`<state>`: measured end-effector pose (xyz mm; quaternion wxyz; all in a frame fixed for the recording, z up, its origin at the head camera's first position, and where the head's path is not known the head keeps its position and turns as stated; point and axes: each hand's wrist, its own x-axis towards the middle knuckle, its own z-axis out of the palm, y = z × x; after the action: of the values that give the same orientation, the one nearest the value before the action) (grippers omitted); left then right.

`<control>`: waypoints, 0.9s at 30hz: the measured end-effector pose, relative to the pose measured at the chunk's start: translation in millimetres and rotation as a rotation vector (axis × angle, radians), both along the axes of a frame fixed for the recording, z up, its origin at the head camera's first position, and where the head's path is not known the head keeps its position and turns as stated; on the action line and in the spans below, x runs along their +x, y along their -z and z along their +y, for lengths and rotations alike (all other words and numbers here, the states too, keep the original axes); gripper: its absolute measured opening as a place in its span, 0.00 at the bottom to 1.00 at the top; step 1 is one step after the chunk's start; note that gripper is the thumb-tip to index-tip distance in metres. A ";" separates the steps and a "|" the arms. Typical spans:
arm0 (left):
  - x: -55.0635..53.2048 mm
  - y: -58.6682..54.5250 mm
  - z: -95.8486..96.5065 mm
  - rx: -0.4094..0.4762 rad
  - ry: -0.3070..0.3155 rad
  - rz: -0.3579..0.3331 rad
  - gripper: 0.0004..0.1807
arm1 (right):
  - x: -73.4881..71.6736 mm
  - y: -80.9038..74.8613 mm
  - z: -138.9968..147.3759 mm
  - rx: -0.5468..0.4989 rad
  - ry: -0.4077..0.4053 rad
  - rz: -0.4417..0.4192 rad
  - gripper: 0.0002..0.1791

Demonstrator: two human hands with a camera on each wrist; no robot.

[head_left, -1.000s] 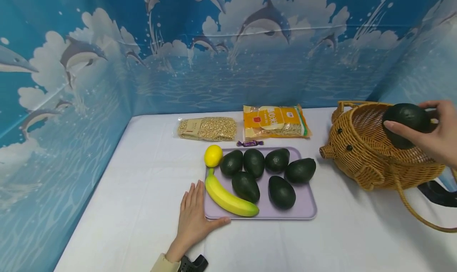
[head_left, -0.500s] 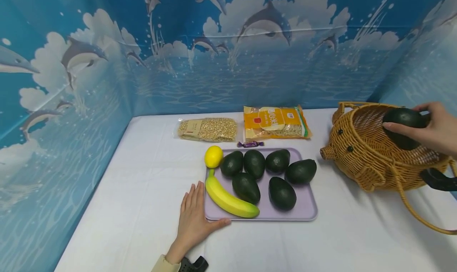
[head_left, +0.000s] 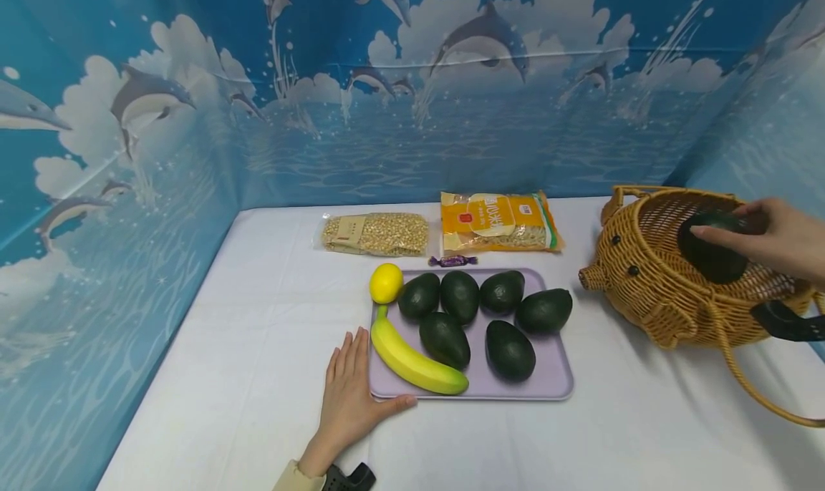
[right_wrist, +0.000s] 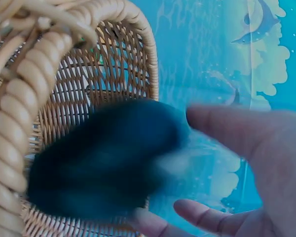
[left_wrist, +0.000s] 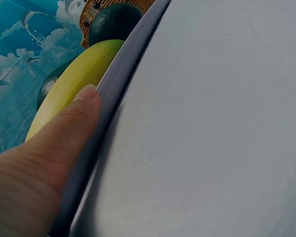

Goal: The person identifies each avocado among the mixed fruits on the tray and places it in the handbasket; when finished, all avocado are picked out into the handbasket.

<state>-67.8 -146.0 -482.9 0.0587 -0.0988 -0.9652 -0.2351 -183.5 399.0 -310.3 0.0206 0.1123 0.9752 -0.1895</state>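
Note:
My left hand point(head_left: 351, 387) lies flat at the near left corner of the lilac tray point(head_left: 548, 376). Its thumb point(left_wrist: 69, 123) runs along the tray's rim beside a banana point(head_left: 412, 358). On the tray are a lemon point(head_left: 386, 283) and several avocados point(head_left: 510, 351). Over on the right, my right hand point(head_left: 783, 233) is above the mouth of a pig-shaped wicker basket point(head_left: 651, 283). Below its spread fingers, a dark avocado point(right_wrist: 103, 158) is inside the basket opening, blurred and apart from the thumb in the right wrist view.
Behind the tray lie a clear bag of yellowish grains point(head_left: 377, 235), an orange food packet point(head_left: 499, 222) and a purple wrapped candy point(head_left: 452, 260). The basket's rope handle point(head_left: 741, 376) droops onto the white table point(head_left: 225, 376). A dolphin-print curtain point(head_left: 387, 140) stands along the back and sides.
My right hand has moved slightly left and down over the basket. The avocado has dropped lower into the basket and come loose from the fingers. The left hand stays in place.

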 end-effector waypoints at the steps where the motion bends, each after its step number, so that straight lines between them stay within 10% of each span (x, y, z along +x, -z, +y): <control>1: -0.1 0.0 0.0 -0.002 0.000 0.001 0.70 | -1.8 4.6 3.8 0.004 0.003 0.015 0.53; 7: 0.0 -1.0 0.2 -0.001 0.000 0.005 0.70 | 4.2 9.4 2.4 -0.025 -0.017 0.149 0.42; 17: 1.7 -0.6 0.1 0.010 -0.005 -0.007 0.69 | 56.6 -24.7 -88.1 -0.047 -0.175 0.203 0.29; 27: 0.9 -1.1 0.8 0.020 -0.004 -0.008 0.69 | 87.0 7.3 -149.4 -0.169 -0.340 0.397 0.11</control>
<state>-66.9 -145.2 -481.8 0.0562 -0.0954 -0.9632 -0.2449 -96.6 249.6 -317.6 -0.1301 -0.0945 0.9458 -0.2821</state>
